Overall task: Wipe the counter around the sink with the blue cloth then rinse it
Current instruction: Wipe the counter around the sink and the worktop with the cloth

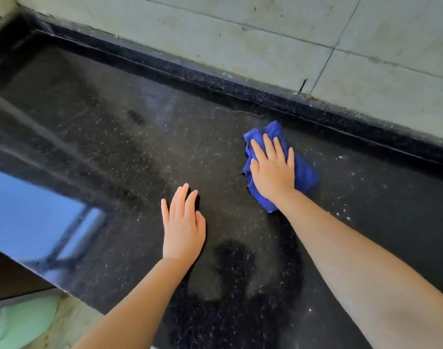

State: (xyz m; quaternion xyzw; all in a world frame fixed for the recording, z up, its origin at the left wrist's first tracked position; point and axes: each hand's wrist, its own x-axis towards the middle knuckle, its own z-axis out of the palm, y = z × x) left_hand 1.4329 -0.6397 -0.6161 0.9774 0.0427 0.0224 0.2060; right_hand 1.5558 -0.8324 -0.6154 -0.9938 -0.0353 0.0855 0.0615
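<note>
A crumpled blue cloth (303,172) lies on the black speckled counter (139,152), near its raised back edge. My right hand (272,170) presses flat on the cloth with straight, spread fingers. My left hand (183,224) rests flat on the bare counter, to the left of the cloth and nearer to me, holding nothing. Dark wet streaks curve across the counter between and in front of my hands. No sink is in view.
A black raised ledge (240,89) runs along the back under a grey tiled wall (265,34). The counter's front edge (64,288) drops off at the lower left, where something pale green (21,323) sits below. A bright window reflection shows at the left.
</note>
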